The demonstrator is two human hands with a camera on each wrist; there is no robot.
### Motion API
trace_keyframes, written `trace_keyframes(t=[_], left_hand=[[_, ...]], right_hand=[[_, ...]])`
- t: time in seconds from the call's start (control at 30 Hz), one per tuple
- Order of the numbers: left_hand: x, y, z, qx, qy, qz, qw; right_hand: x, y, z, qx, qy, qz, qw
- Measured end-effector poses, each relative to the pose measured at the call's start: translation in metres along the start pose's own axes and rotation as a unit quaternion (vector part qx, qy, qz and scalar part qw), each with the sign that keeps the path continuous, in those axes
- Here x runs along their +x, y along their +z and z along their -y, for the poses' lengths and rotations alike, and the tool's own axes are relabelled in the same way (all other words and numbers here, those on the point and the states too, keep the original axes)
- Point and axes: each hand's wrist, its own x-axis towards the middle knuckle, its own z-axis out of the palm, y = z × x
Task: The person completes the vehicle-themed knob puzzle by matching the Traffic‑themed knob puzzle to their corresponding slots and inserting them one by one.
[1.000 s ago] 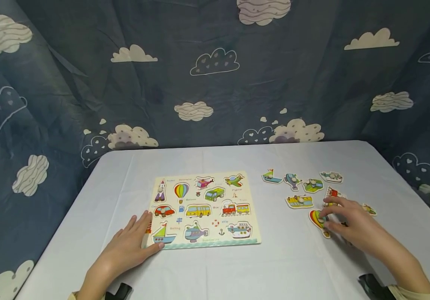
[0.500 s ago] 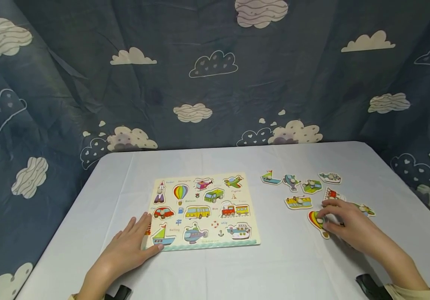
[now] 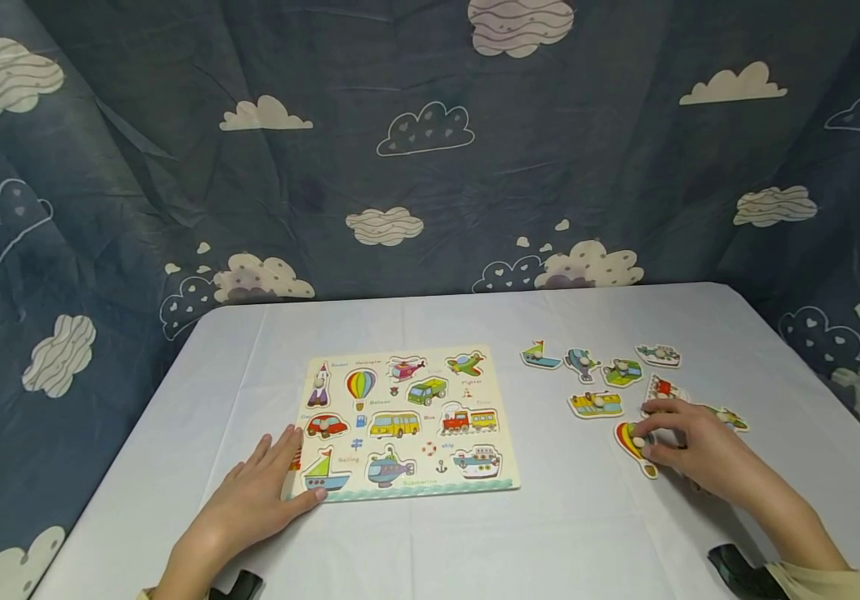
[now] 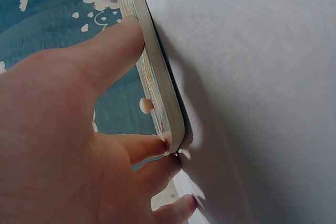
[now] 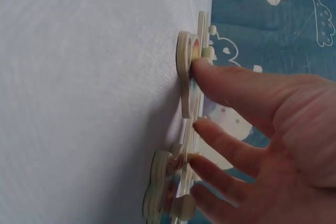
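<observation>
My left hand (image 3: 253,492) rests flat with spread fingers at the lower left corner of a wooden puzzle board (image 3: 430,444) printed with vehicles. In the left wrist view, the thumb (image 4: 128,38) lies along the board's edge (image 4: 160,72). The rocket and red car spots on the board hold knobbed pieces. Over at the right, my right hand (image 3: 707,446) pinches the knob of a hot-air balloon puzzle piece (image 3: 628,443) between thumb and index finger. This piece (image 5: 184,72) stays close to the cloth, and its knob is partly hidden by the fingers.
Loose knobbed pieces lie around the right hand: a sailboat (image 3: 540,356), a submarine (image 3: 582,362), a green truck (image 3: 622,372), a ship (image 3: 658,356), a yellow bus (image 3: 596,406) and a train (image 3: 662,388). Others are partly covered. White cloth (image 3: 415,550) covers the table.
My right thumb and index finger have drawn closer together at the balloon piece's knob. The left hand stays on the board, and the whole view has shifted slightly.
</observation>
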Motion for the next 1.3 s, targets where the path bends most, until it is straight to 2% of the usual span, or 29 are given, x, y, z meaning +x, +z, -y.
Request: trace_keyframes(t=[0.3,0.5,0.8,1.07,1.3], left_hand=[[0.001,0.001,0.001,0.002,-0.002,0.0,1.0],[0.0,0.001,0.001,0.003,-0.004,0.0,1.0],[0.0,0.0,0.002,0.002,-0.01,0.002,0.9999],[0.001,-0.002,-0.001,0.0,-0.01,0.005,0.9999],[0.0,-0.002,-0.001,-0.006,-0.011,0.005,0.9999]], right_hand=[[0.0,0.001,0.001,0.004,-0.017,-0.011,0.9998],[0.0,-0.002,0.005,0.01,-0.045,-0.025,0.9986],[-0.004,-0.005,0.022,0.046,-0.067,-0.029,0.9963],[-0.012,-0.002,0.038,0.066,-0.114,-0.063,0.9893],[-0.012,0.005,0.058,0.107,-0.119,-0.052,0.9858]])
